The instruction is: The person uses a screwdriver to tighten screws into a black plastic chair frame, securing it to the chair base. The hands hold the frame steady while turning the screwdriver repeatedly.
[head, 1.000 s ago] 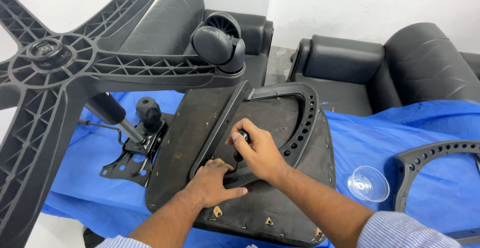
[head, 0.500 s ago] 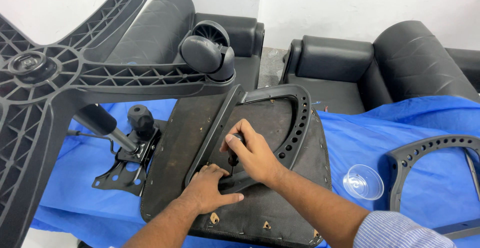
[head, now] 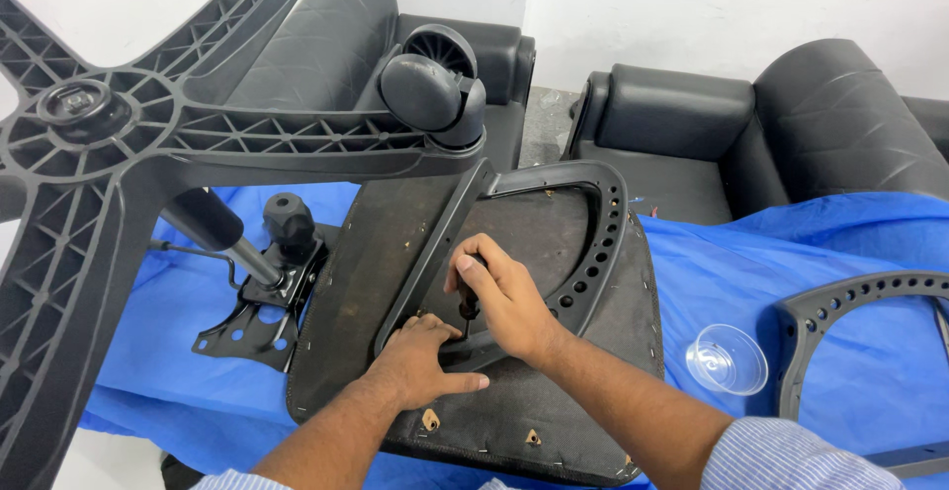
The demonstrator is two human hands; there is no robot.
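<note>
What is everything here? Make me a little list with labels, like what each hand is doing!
Left hand: pressing flat on the armrest frame
Right hand: closed around a dark-handled screwdriver, tip down
Work piece: upturned chair seat, armrest frame lying on it
Surface: blue sheet
Left side: star-shaped chair base with caster wheel; tilt mechanism
Right side: clear plastic cup, second armrest frame
Behind: black sofas
</note>
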